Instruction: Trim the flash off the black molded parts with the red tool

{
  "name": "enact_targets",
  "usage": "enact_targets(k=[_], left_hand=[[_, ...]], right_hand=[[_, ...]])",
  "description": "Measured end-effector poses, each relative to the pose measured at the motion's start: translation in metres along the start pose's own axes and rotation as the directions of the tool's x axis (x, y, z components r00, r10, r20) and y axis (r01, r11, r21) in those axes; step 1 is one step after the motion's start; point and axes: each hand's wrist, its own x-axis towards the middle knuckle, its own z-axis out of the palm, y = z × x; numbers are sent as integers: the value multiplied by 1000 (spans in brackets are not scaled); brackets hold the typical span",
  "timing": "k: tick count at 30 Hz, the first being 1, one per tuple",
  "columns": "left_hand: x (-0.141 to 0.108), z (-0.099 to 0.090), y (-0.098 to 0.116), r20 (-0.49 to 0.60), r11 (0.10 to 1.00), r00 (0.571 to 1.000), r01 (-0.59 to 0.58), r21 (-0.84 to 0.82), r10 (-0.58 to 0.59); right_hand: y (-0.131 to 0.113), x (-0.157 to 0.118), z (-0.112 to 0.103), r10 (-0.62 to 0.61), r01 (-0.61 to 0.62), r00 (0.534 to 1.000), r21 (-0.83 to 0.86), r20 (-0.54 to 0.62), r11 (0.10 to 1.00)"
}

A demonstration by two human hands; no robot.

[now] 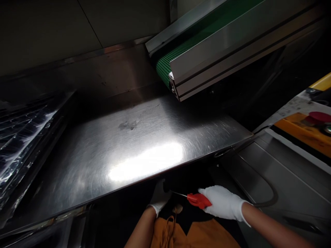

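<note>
My right hand point(223, 204), in a white glove, is closed around a red-handled tool point(198, 200), perhaps scissors. Its thin metal blade point(179, 194) points left toward my other hand. My left hand point(160, 196), also white-gloved, is in the shade just below the front edge of the steel table point(108, 137). Its fingers look curled, and whatever they may hold is lost in the dark. Both hands are low, in front of the orange-brown apron point(196, 234), and the blade tip ends close beside the left fingers.
A conveyor with a ribbed green belt point(165, 62) overhangs the table's back right. On the left lies a stack of shiny, film-covered dark sheets point(28, 137). To the right stands a machine with an orange panel point(305, 129) and a red knob point(320, 117), a loose cable point(269, 184) beside it.
</note>
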Motion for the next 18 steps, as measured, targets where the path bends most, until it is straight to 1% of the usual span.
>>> enact_targets(k=[2, 3, 5, 7, 10, 13, 16, 18], left_hand=[[-3, 0, 4, 50, 1000, 998, 23, 8, -23], [-4, -1, 6, 58, 999, 998, 32, 32, -34], [-5, -2, 9, 29, 995, 999, 42, 89, -45], [-5, -3, 12, -20, 994, 999, 38, 106, -36], [-4, -4, 12, -29, 998, 1000, 12, 66, -10], [-1, -3, 8, -34, 1000, 999, 3, 10, -3], [1, -3, 3, -67, 1000, 998, -6, -26, 4], [2, -3, 2, -96, 999, 995, -30, -13, 28]], right_hand=[[1, 1, 1, -1, 1, 1000, -27, 2, 1000], [1, 2, 1, -5, 5, 1000, -37, 7, 999], [1, 2, 3, -8, 8, 1000, -41, 5, 999], [1, 3, 4, -3, 2, 1000, -46, -9, 999], [2, 4, 8, -3, 2, 1000, -46, -15, 999], [2, 4, 10, -3, 3, 1000, -32, -12, 999], [2, 4, 10, 10, -11, 1000, -28, -20, 1000], [2, 2, 9, 7, -7, 1000, -16, -15, 1000]])
